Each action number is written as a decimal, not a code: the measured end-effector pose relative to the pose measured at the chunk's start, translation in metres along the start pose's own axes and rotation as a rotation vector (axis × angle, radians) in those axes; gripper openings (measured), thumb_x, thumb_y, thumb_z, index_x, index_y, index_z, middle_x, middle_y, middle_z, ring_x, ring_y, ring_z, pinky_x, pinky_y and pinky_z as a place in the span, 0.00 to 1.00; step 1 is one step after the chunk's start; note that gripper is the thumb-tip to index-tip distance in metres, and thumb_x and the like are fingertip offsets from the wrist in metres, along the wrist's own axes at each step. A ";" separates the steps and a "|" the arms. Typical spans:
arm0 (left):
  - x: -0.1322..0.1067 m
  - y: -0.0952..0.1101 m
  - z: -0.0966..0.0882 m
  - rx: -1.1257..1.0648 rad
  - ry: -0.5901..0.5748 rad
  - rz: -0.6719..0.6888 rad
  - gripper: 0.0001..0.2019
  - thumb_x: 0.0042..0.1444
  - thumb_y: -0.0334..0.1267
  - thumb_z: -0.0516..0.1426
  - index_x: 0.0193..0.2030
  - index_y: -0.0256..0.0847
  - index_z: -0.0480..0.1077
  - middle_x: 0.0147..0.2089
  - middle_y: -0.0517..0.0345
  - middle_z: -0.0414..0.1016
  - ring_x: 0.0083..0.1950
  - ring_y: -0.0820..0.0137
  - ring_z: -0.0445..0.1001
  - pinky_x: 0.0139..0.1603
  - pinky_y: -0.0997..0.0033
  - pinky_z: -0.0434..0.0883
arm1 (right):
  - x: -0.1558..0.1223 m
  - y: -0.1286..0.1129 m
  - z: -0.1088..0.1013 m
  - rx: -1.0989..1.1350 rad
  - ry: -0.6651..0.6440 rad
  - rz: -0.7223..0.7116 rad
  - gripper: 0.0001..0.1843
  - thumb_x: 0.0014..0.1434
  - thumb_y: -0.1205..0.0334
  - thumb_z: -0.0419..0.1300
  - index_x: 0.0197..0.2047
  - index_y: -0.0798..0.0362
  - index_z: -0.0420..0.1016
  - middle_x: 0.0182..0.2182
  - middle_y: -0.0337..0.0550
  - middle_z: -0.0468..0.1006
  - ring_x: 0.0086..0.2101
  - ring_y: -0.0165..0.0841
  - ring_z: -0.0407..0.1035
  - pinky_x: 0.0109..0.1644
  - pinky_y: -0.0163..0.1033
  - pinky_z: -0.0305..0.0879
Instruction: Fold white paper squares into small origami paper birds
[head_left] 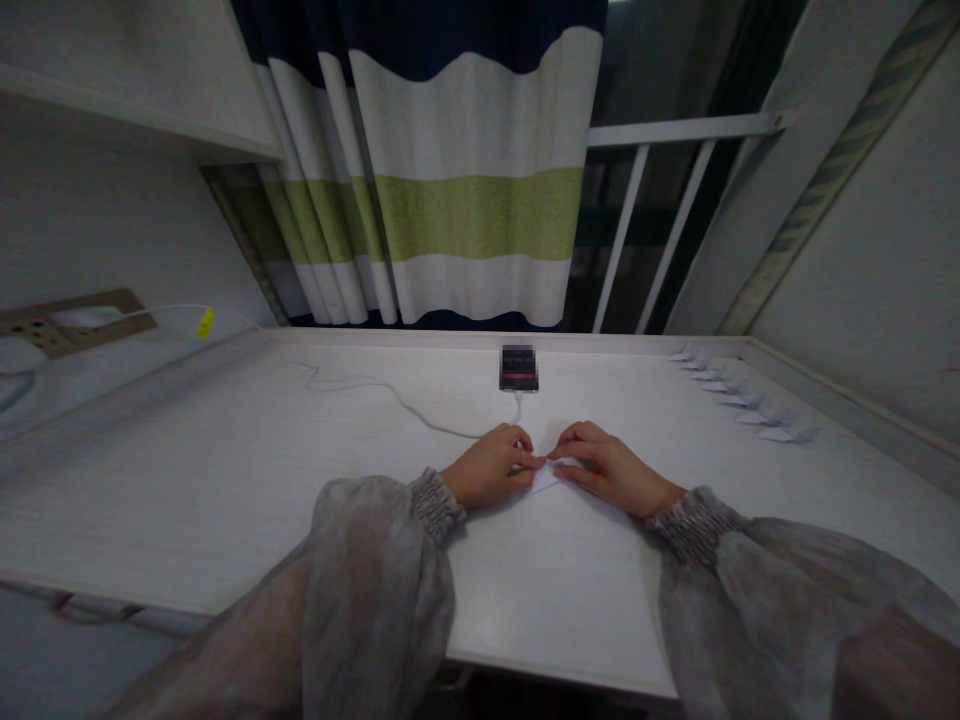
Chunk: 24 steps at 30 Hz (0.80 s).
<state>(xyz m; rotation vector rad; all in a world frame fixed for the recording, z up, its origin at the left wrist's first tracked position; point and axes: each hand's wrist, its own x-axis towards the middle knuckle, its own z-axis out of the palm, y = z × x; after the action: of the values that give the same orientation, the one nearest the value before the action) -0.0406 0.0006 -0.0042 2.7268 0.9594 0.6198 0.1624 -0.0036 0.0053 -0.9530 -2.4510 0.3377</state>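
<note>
A small folded piece of white paper [546, 478] lies on the white desk between my hands. My left hand [495, 466] comes in from the left, its fingers closed on the paper's left side. From the right, my right hand [607, 468] pinches the paper near its top point with thumb and fingers. The fingertips of both hands almost meet there. Much of the paper is hidden under the fingers, so its exact folded shape is hard to make out.
Beyond my hands a phone [519, 368] with a white charging cable [405, 402] lies near the desk's back edge. Several folded paper pieces [750, 405] stand in a row at the right. A socket strip [82, 318] is at the left wall, and a striped curtain [480, 215] hangs behind.
</note>
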 end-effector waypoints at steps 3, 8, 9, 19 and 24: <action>0.000 0.001 -0.002 -0.021 -0.004 0.015 0.12 0.52 0.35 0.52 0.41 0.42 0.73 0.41 0.52 0.68 0.42 0.70 0.63 0.45 0.68 0.63 | 0.000 -0.003 -0.001 0.026 -0.048 -0.054 0.08 0.53 0.62 0.56 0.36 0.53 0.75 0.36 0.46 0.69 0.40 0.35 0.63 0.45 0.43 0.61; 0.001 0.001 -0.004 -0.056 -0.013 0.018 0.10 0.52 0.32 0.52 0.39 0.42 0.73 0.41 0.53 0.68 0.42 0.71 0.63 0.45 0.70 0.63 | 0.000 0.001 -0.001 0.081 -0.108 -0.057 0.08 0.53 0.61 0.57 0.35 0.53 0.75 0.35 0.45 0.69 0.38 0.33 0.64 0.43 0.40 0.63; 0.001 0.000 -0.004 -0.060 -0.016 0.020 0.10 0.52 0.32 0.52 0.39 0.42 0.73 0.40 0.53 0.68 0.42 0.72 0.63 0.45 0.71 0.63 | 0.000 0.001 0.000 0.080 -0.105 -0.052 0.09 0.53 0.61 0.57 0.35 0.54 0.75 0.34 0.45 0.69 0.37 0.33 0.64 0.43 0.40 0.63; 0.002 -0.002 -0.003 -0.060 -0.015 0.064 0.12 0.53 0.29 0.49 0.38 0.39 0.73 0.37 0.53 0.71 0.40 0.73 0.65 0.44 0.73 0.64 | 0.002 -0.004 0.003 0.058 -0.097 -0.093 0.09 0.55 0.61 0.54 0.32 0.53 0.75 0.32 0.44 0.69 0.35 0.31 0.64 0.41 0.38 0.63; 0.001 0.003 -0.007 -0.081 -0.051 0.080 0.14 0.46 0.25 0.51 0.37 0.37 0.73 0.39 0.54 0.72 0.41 0.72 0.66 0.46 0.72 0.64 | 0.001 -0.002 0.006 0.085 -0.079 -0.067 0.08 0.55 0.62 0.55 0.30 0.53 0.75 0.32 0.44 0.68 0.35 0.31 0.64 0.41 0.38 0.63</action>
<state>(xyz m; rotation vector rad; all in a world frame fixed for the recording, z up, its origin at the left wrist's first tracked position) -0.0414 -0.0008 0.0037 2.7070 0.7989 0.5858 0.1575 -0.0042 0.0013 -0.8345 -2.5117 0.4607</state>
